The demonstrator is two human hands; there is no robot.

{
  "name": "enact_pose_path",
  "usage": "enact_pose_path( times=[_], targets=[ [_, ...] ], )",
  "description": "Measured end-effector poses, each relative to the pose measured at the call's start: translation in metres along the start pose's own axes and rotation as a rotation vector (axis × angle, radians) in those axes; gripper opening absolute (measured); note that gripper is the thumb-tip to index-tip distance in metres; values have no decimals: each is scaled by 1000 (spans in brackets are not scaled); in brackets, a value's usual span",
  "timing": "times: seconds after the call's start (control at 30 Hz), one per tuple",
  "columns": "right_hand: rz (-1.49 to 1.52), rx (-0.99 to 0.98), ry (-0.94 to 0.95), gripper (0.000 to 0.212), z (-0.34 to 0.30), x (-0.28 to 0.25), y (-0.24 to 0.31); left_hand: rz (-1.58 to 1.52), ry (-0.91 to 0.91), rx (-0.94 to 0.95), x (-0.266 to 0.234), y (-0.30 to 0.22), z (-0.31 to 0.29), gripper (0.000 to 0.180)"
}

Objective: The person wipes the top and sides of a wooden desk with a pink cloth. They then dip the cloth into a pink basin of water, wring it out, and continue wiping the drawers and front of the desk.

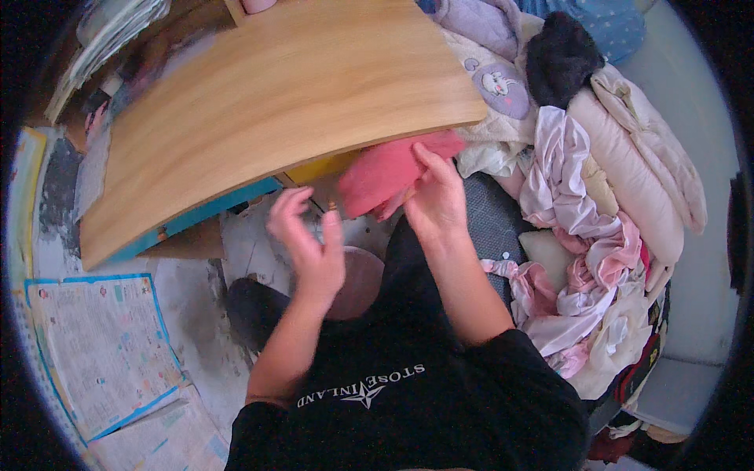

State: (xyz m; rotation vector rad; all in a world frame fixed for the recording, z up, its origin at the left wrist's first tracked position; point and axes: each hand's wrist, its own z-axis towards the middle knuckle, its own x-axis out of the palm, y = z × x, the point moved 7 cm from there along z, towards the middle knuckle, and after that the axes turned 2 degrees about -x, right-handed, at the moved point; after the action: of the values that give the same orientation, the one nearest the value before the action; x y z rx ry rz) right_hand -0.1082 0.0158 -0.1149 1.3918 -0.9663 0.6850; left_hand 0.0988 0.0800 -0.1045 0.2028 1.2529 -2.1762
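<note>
My right hand (438,200) grips a folded pinkish-red cloth (381,173) by its right side, thumb on top. The cloth is just below the front edge of a wooden desk (290,94); what kind of cloth item it is cannot be made out. My left hand (312,247) is to the left of the cloth and apart from it, its fingers spread and holding nothing. Close to its fingertips is a small brass-coloured knob (332,206). Under the desk edge shows a yellow drawer (318,167), partly hidden by the desktop and the cloth.
A teal drawer front (212,202) sits under the desk's left part. On the right is a heap of clothes and bedding, with a pale pink padded jacket (620,165), shiny lilac fabric (559,165) and a black furry item (561,59). Blue-edged printed sheets (106,345) lie at the left.
</note>
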Motion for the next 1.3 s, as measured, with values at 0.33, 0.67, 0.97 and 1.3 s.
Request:
enact_pose_path(
  times=[0.33, 0.67, 0.97, 1.3],
  targets=[
    [94, 134, 33, 39, -5, -12, 16, -1362, 397, -861, 81, -1, 14, 38],
    [-235, 162, 14, 43, 7, -19, 11, -1479, 48, -1035, 68, -8, 11, 33],
    [-231, 172, 23, 31, -6, -4, 8, -1459, -6, -964, 71, 18, 38, 35],
    [-128, 58, 47, 39, 16, -35, 67, -1839, 287, -910, 111, -35, 33, 45]
  ],
)
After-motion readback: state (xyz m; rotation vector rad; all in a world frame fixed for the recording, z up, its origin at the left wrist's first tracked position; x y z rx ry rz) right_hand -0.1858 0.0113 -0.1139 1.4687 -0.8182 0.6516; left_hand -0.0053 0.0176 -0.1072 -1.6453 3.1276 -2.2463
